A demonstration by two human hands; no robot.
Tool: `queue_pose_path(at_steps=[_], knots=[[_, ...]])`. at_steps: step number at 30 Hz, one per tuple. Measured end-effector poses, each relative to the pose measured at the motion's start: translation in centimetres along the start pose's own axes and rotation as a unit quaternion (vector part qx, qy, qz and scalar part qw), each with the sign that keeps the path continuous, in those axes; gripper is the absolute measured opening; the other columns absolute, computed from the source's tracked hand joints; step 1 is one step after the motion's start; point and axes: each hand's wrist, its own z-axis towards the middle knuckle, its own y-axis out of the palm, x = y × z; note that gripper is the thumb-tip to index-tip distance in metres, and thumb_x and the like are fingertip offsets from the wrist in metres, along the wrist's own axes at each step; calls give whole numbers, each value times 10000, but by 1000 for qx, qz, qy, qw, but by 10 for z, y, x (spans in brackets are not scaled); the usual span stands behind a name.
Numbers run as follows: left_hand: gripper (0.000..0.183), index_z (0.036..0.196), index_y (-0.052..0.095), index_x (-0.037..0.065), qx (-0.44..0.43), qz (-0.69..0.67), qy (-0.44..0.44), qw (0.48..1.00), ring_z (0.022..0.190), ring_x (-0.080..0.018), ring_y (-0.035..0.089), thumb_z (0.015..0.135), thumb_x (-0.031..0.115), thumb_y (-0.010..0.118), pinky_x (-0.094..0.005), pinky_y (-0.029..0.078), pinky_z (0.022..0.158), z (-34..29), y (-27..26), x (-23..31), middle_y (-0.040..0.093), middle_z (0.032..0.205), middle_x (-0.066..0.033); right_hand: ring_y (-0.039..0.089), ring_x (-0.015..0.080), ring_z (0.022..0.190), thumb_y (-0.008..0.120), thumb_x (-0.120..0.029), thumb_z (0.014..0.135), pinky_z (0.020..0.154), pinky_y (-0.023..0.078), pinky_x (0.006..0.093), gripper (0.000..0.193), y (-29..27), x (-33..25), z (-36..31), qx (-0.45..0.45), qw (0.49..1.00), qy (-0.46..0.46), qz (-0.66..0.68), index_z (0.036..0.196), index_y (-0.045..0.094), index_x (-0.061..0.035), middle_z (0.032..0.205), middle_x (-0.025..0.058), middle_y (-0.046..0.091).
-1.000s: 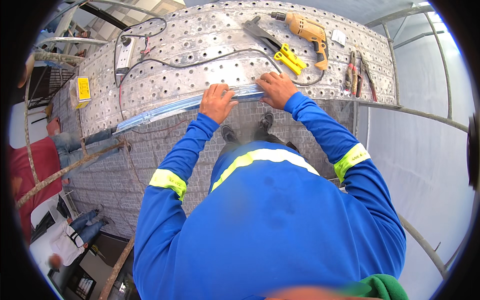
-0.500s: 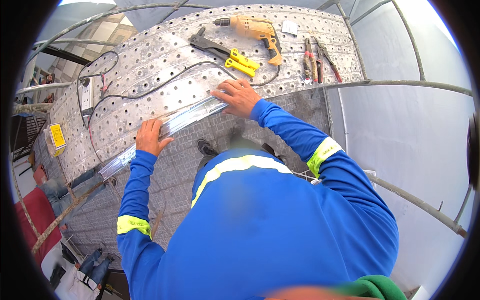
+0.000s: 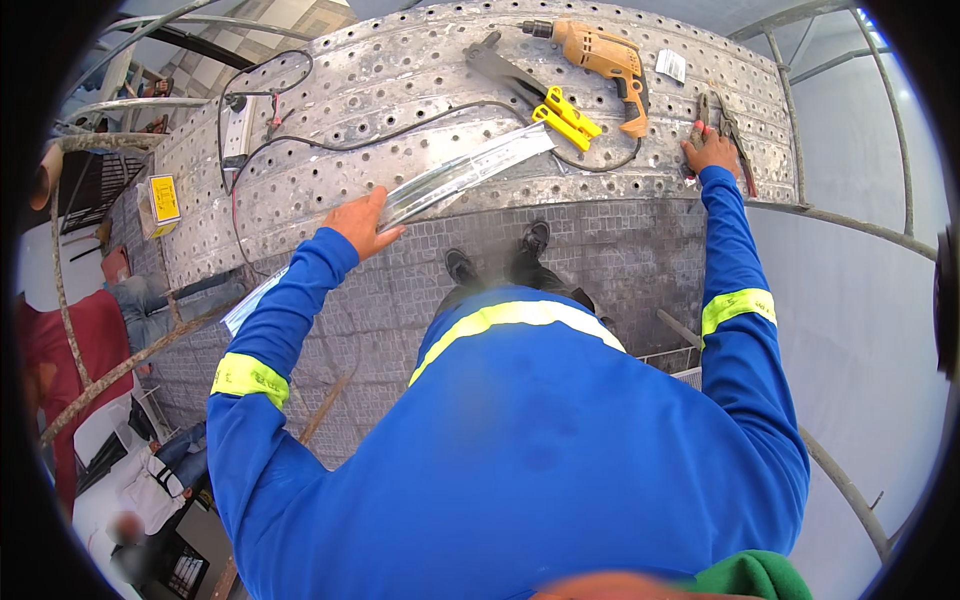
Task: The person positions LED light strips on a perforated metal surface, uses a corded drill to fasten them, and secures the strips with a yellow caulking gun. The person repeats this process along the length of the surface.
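Note:
A long, shiny metal strip [image 3: 475, 172], its surface film-like and reflective, slants across the near edge of the perforated metal platform [image 3: 420, 60]. My left hand [image 3: 362, 222] grips it about midway, thumb apart on the near side. The strip's lower left end passes behind my left forearm. Over at the platform's right side, my right hand [image 3: 712, 153] has its fingers closed around red-handled pliers [image 3: 703, 106], mostly hidden under the palm. Just right of it lies a second plier-like tool [image 3: 733, 130], partly covered by the hand.
A yellow-orange drill [image 3: 598, 52] and a dark tool with yellow handles [image 3: 568, 118] lie on the platform. A black cable runs to a white power strip [image 3: 237, 130]. A yellow-labelled box [image 3: 163, 205] stands at the left corner. Scaffold tubes [image 3: 840, 225] border the platform. Another person's red clothing [image 3: 75, 350] shows at left.
My right hand has let go of the metal strip and reached right to the pliers. My left hand still holds the strip, whose right end now lies farther onto the platform. The view has shifted.

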Motion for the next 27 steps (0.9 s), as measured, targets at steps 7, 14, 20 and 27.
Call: queue_pose_path(at_steps=[7, 14, 20, 27], knots=[[629, 1267, 449, 48, -17, -10, -3, 1000, 944, -480, 698, 937, 533, 679, -543, 564, 834, 6, 10, -3, 709, 1014, -278, 736, 274, 962, 591, -388, 963, 803, 586, 382, 623, -35, 18, 7, -67, 909, 5, 410, 1497, 507, -79, 1096, 156, 748], [641, 1296, 437, 40, -16, -16, 6, 1000, 949, -489, 690, 936, 508, 688, -541, 564, 834, 13, 17, -8, 691, 1059, -288, 621, 415, 1124, 606, -269, 1023, 961, 514, 466, 479, -127, -120, -170, -62, 813, -498, 295, 1471, 530, -119, 1244, 216, 649], [624, 1291, 432, 58, 0, -15, 8, 1000, 942, -480, 698, 934, 497, 695, -546, 571, 822, 12, 17, -8, 695, 1050, -282, 664, 375, 1018, 661, -304, 985, 871, 541, 439, 531, -162, -194, -204, -59, 730, -622, 278, 1480, 530, -162, 1165, 164, 655], [611, 1284, 433, 77, -7, -1, -6, 1000, 942, -466, 706, 930, 499, 700, -551, 573, 817, 13, 15, -4, 697, 1035, -268, 674, 330, 932, 684, -313, 962, 788, 551, 438, 510, -159, -216, -190, -57, 759, -639, 110, 1444, 579, -186, 1060, 126, 640]])
